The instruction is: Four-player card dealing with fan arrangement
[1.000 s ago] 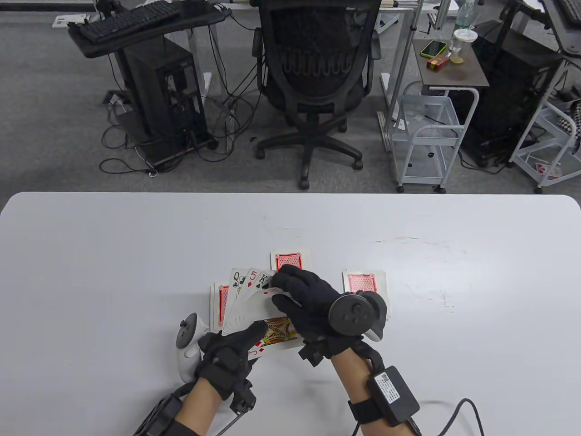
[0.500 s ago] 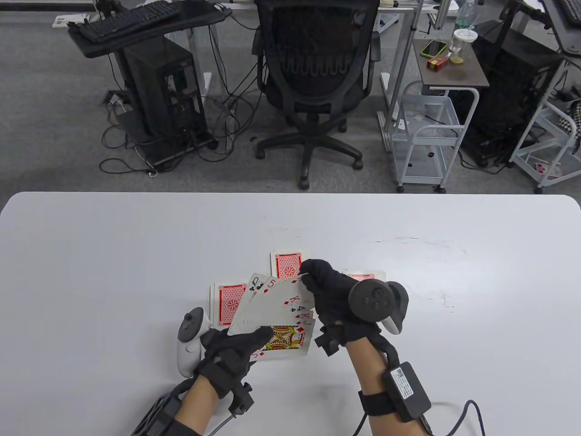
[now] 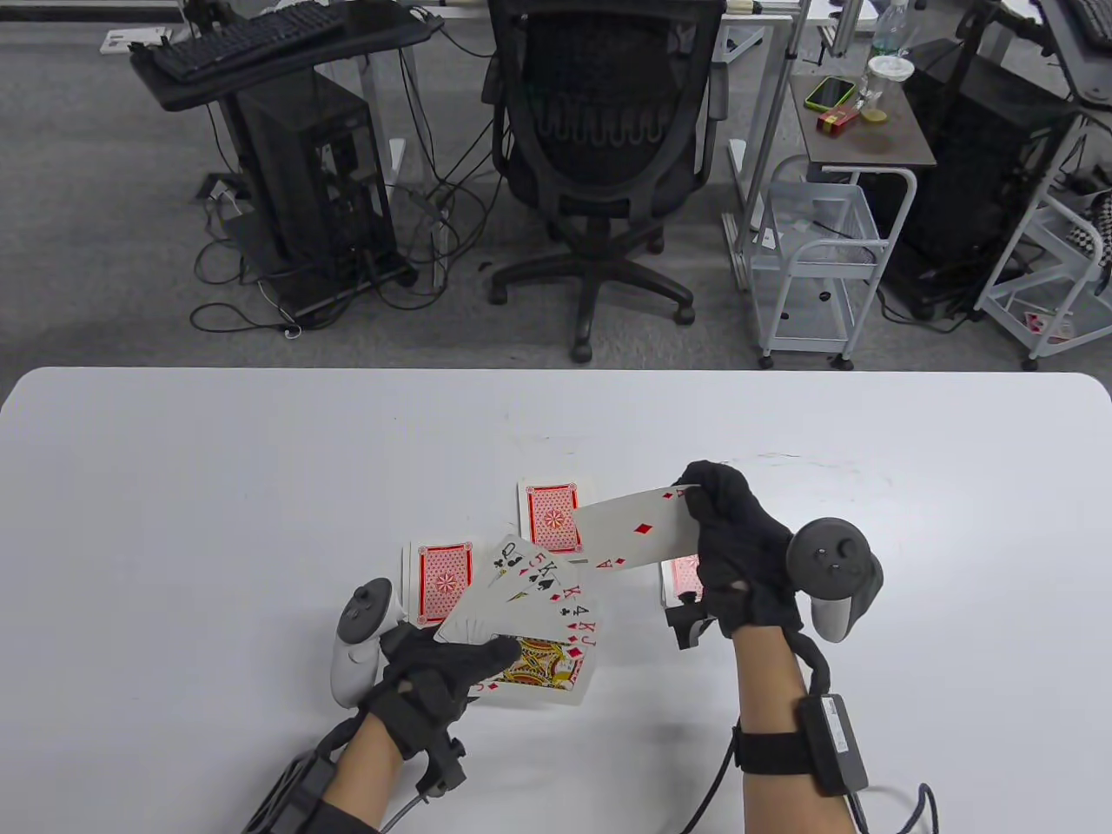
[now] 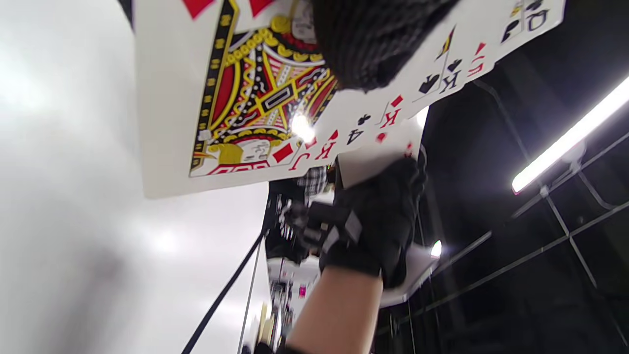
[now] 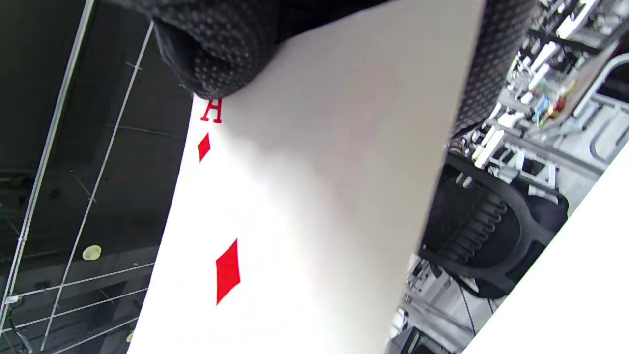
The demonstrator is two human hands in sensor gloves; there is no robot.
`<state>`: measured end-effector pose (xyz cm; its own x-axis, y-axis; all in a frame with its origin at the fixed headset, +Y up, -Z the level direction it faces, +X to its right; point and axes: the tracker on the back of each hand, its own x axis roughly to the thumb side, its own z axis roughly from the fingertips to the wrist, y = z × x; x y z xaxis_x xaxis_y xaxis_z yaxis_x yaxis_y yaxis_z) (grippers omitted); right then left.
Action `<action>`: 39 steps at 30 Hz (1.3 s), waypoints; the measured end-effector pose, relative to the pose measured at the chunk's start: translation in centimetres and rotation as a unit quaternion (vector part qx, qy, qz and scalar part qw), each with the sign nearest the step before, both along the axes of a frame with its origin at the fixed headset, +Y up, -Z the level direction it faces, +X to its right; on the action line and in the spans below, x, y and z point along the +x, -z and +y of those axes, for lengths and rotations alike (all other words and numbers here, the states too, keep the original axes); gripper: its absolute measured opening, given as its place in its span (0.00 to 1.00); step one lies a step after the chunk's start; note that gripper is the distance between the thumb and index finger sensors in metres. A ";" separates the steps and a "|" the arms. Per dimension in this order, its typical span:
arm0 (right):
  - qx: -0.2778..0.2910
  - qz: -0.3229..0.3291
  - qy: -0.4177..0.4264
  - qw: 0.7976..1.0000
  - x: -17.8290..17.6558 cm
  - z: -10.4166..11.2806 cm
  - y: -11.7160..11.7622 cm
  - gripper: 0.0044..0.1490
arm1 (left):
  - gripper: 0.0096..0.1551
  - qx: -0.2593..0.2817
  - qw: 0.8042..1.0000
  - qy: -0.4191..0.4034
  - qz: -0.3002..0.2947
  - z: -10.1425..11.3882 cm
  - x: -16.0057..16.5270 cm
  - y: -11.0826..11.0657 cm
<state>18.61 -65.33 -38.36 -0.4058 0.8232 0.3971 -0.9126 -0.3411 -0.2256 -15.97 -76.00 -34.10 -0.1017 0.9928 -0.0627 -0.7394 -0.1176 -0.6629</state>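
Table view: the left hand pinches a face-up fan at its base, and the right hand pinches an ace by its corner above the white tabletop; an office chair stands beyond. Left wrist view: thin, slick cards likely slide. Right wrist view: the ace looks light and bendable.

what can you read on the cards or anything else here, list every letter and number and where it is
"A": ace of diamonds pinched by the right hand.
"Q", "5", "K", "K", "4", "K", "J": corner marks down the fan in the left hand.
Face-down piles: red pattern only, no text.
Label on the right wrist box: too small to read.
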 end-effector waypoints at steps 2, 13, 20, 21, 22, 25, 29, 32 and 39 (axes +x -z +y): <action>-0.010 0.050 0.010 0.999 -1.4 0.0 0.2 0.23 | 0.32 0.006 0.998 0.046 -0.034 -0.1 0.8 -0.1; -0.020 0.252 -0.130 0.959 -9.5 2.1 -1.0 0.23 | 0.42 0.027 0.987 0.145 -0.059 -0.4 1.6 -0.1; -0.067 0.294 -0.151 0.941 -11.1 1.0 -1.0 0.23 | 0.34 0.016 0.991 0.128 -0.042 -1.0 1.2 -0.1; -0.070 0.291 -0.151 0.942 -11.0 0.7 -0.8 0.23 | 0.34 0.008 0.992 0.118 -0.040 -1.1 1.2 0.0; -0.073 0.289 -0.148 0.943 -10.9 0.5 -0.7 0.24 | 0.33 0.001 0.994 0.106 -0.037 -1.2 1.1 0.0; -0.090 0.255 -0.124 0.955 -9.8 -0.3 -0.3 0.38 | 0.33 -0.026 0.999 0.039 -0.009 -1.2 0.8 0.1; -0.113 0.205 -0.074 0.969 -8.6 -1.6 0.2 0.35 | 0.33 -0.051 0.996 -0.038 0.054 -1.3 -0.4 0.2; -0.141 0.190 -0.103 0.966 -8.8 -2.3 0.3 0.36 | 0.33 -0.066 0.990 -0.091 0.083 -1.4 -1.2 0.3; -0.084 0.148 -0.118 0.978 -10.8 -2.6 -0.5 0.33 | 0.34 -0.077 0.980 -0.130 0.133 -1.5 -1.8 0.0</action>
<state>7.83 -67.97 -37.90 -0.4810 0.7838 0.3927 -0.8204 -0.5604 0.1136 -17.73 -77.50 -34.06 -0.3837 0.9118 -0.1464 -0.8147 -0.4089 -0.4111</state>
